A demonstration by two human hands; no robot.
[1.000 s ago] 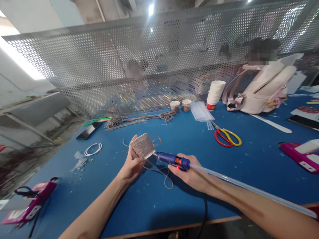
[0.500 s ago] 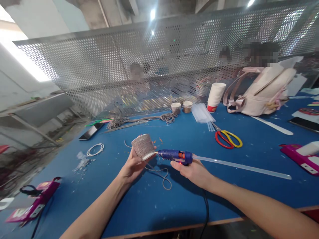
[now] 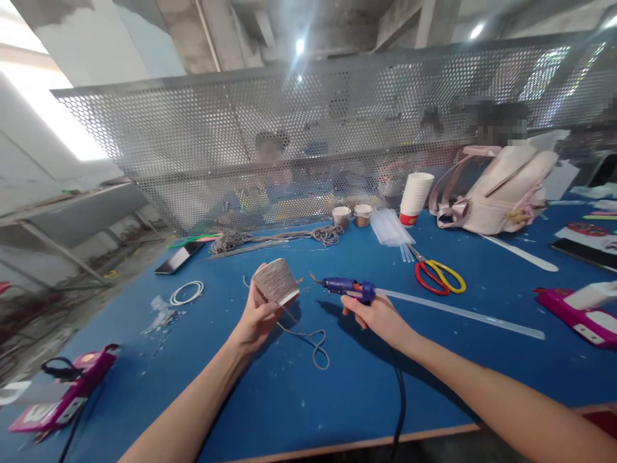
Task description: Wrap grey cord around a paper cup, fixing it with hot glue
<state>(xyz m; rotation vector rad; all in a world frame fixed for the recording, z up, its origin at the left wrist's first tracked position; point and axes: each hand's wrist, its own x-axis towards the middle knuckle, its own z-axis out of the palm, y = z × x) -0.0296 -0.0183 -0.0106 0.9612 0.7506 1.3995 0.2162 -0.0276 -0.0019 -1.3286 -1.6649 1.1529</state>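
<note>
My left hand point(image 3: 258, 318) is closed round a paper cup point(image 3: 277, 283) wrapped in grey-brown cord, held tilted with its white rim toward the lower right. A loose tail of cord point(image 3: 308, 334) trails from the cup onto the table. My right hand point(image 3: 378, 316) grips a blue hot glue gun point(image 3: 347, 288), its nozzle pointing left and a short way from the cup. A long clear glue stick point(image 3: 457, 312) sticks out of the gun's back, and a black cable point(image 3: 401, 399) hangs below.
Scissors point(image 3: 441, 276), clear glue sticks point(image 3: 390, 228), two small wrapped cups point(image 3: 362, 215), stacked paper cups point(image 3: 415, 198) and a bundle of cord point(image 3: 231, 241) lie along the back of the blue table point(image 3: 193, 379). A pink backpack point(image 3: 501, 193) stands right. Magenta power strips point(image 3: 72, 392) flank both sides.
The glue gun has drawn back to the right, so its nozzle is now apart from the cup's rim. The cup has stayed nearly in place in my left hand.
</note>
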